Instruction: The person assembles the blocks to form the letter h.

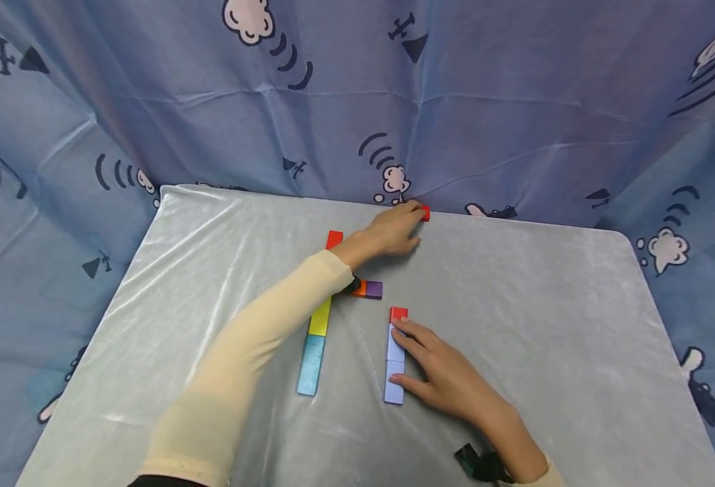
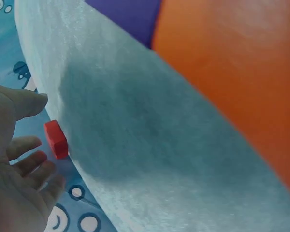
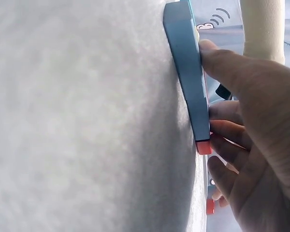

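At the far edge of the table, my left hand (image 1: 396, 228) reaches toward a small red block (image 1: 426, 214). In the left wrist view the thumb and fingers are spread apart, with that red block (image 2: 56, 139) just past the fingertips; contact is hard to tell. My right hand (image 1: 448, 372) rests its thumb and fingertips on a row of two lavender blocks (image 1: 395, 368) with a red block (image 1: 398, 314) at the far end. Seen from the right wrist, the thumb and fingers touch the row's upper side without curling round it.
Left of that row stands a line with a red block (image 1: 335, 239), a yellow block (image 1: 319, 319) and a light blue block (image 1: 311, 365), partly hidden by the left sleeve (image 1: 254, 352). An orange block (image 1: 360, 289) and a purple block (image 1: 374, 290) lie beside the left wrist.
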`<state>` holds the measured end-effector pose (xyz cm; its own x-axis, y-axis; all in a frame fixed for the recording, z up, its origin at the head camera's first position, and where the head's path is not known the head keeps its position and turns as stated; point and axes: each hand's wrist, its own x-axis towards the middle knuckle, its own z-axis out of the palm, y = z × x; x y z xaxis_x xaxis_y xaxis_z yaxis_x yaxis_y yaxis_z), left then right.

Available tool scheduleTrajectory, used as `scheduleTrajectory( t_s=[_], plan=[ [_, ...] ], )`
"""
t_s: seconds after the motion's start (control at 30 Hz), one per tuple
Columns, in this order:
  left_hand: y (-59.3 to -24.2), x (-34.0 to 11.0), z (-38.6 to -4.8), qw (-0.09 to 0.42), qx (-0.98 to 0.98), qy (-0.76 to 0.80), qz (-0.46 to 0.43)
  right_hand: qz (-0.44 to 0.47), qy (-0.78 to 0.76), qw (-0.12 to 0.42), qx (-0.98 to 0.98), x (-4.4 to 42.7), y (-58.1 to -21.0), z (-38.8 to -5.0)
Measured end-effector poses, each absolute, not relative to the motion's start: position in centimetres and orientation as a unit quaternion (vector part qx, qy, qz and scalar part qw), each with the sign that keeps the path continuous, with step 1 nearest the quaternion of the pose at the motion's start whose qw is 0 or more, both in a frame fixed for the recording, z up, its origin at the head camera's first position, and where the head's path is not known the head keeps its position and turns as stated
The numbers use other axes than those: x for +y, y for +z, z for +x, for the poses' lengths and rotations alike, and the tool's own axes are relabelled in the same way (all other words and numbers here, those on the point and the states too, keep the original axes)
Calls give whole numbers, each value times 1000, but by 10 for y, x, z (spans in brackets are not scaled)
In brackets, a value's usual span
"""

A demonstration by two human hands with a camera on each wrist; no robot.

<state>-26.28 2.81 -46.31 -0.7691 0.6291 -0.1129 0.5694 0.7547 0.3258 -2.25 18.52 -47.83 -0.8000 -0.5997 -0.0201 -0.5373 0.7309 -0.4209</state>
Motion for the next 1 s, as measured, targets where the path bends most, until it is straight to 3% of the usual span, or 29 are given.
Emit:
scheduleTrajectory(
  t_s=[0.3,0.6,1.0],
  plan=[
    [-462,37,-268,126,929,119,328,-317,-200,58,925,187,-478,-24],
    [-459,30,-267,164,924,107,329,-309,-203,79,926,184,-478,-23],
    [-455,35,-268,163,924,86,335,-314,-197,70,926,186,-477,-23]
  ],
)
